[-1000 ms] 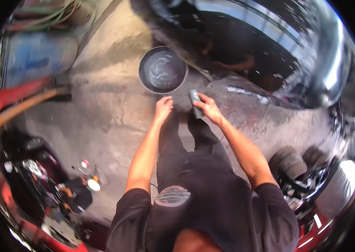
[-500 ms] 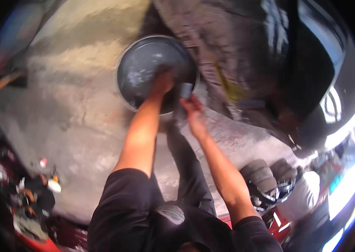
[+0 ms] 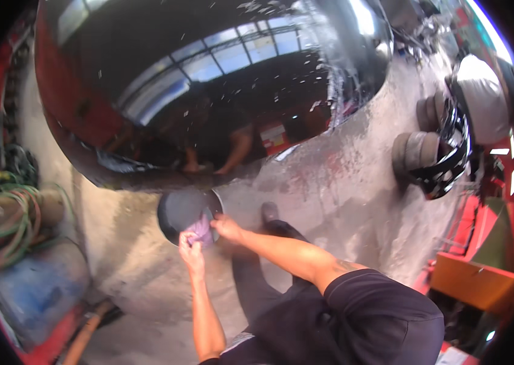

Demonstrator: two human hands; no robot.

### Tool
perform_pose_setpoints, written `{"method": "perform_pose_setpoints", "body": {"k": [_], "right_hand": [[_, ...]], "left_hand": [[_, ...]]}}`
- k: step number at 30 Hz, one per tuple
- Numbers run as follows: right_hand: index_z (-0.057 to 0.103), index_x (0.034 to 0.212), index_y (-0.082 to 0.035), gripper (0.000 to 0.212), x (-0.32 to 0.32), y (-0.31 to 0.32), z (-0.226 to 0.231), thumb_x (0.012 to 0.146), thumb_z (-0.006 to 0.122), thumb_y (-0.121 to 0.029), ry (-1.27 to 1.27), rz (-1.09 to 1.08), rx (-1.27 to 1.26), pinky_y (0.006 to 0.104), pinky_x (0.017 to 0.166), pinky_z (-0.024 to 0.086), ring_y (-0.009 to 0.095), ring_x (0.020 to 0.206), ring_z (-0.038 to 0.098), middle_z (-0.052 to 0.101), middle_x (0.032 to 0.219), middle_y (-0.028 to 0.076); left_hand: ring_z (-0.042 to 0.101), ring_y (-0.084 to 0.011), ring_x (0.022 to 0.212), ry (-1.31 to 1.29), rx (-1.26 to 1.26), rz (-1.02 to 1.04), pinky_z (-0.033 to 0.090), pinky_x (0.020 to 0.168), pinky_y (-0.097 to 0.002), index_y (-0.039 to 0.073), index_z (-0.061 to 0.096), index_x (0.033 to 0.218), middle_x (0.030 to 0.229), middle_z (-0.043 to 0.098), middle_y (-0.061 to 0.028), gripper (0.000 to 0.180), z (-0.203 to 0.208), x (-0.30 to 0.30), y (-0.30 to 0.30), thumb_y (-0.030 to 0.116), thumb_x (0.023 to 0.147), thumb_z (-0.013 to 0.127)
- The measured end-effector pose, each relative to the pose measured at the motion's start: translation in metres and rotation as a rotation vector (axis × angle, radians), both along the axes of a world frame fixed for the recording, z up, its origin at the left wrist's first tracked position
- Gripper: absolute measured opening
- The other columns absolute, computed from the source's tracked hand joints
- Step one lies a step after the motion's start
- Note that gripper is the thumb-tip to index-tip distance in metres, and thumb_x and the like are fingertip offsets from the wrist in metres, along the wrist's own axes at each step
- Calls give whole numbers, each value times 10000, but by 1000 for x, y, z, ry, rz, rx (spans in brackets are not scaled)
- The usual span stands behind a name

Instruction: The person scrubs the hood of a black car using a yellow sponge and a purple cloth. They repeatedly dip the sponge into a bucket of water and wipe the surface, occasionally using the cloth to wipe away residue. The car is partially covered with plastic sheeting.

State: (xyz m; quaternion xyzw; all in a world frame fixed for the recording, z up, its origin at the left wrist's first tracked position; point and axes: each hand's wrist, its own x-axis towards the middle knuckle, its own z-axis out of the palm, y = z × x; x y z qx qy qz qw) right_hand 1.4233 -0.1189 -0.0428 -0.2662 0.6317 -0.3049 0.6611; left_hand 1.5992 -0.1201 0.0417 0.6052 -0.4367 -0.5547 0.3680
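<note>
A limp purple sheet, its material blurred, hangs above a round dark bucket on the floor. My left hand pinches the sheet's left lower edge with bent fingers. My right hand is closed at the sheet's right side, where a small pale grey-blue block shows in part by the fingertips. The sheet hides some of the bucket. Just beyond the bucket is a glossy black car body panel, wet with droplets and streaked whitish toward its right end.
Coiled hoses lie at the left over a blue drum-like container. A wooden handle sticks up at lower left. Brown rounded rolls stand at right beside a white bundle. An orange box is at lower right.
My view has swung so the black panel now lies straight ahead. My left hand has come up out of the bucket and holds the purple sheet close to my right hand.
</note>
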Motion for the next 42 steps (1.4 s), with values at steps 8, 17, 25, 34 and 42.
{"method": "perform_pose_setpoints", "body": {"k": [8, 17, 25, 34, 42], "right_hand": [[718, 1408, 22, 422, 34, -56, 214, 1059, 664, -209, -34, -40, -403, 424, 1067, 575, 331, 1223, 767, 813, 1274, 227], [531, 1630, -83, 736, -152, -39, 278, 1002, 742, -402, 414, -97, -571, 530, 1087, 529, 456, 1192, 670, 685, 1223, 269], [593, 1616, -70, 718, -351, -1, 222, 987, 806, -343, 749, -705, -478, 502, 1040, 551, 437, 1145, 705, 711, 1192, 276], [529, 1633, 24, 799, -484, -54, 207, 983, 832, -330, 982, -992, -534, 540, 995, 556, 449, 1124, 699, 699, 1207, 264], [525, 1689, -126, 732, -572, -127, 230, 1034, 797, -310, 1261, -842, -519, 521, 1096, 533, 448, 1253, 656, 665, 1359, 233]], "left_hand": [[639, -315, 1368, -250, -365, 60, 471, 1208, -473, -1, 636, 1482, 1498, 671, -172, 435, 150, -18, -51, 206, 1106, 711], [797, -313, 1098, 308, -277, 20, 672, 1022, -453, -7, 650, 1347, 1256, 783, -211, 304, 258, -103, -157, -17, 1044, 676], [686, -322, 1305, -473, -971, -165, 513, 1180, -452, -19, 739, 1309, 1357, 723, -169, 297, 288, -167, -322, 52, 1026, 791], [228, -428, 1715, -1241, -1018, -399, 184, 1353, -654, 211, 526, 1688, 1830, 337, -184, 538, 247, -220, -395, 370, 1179, 593], [266, -493, 1671, -1253, -1078, -334, 137, 1355, -707, 260, 522, 1704, 1812, 286, -251, 551, 238, -214, -391, 385, 1171, 587]]}}
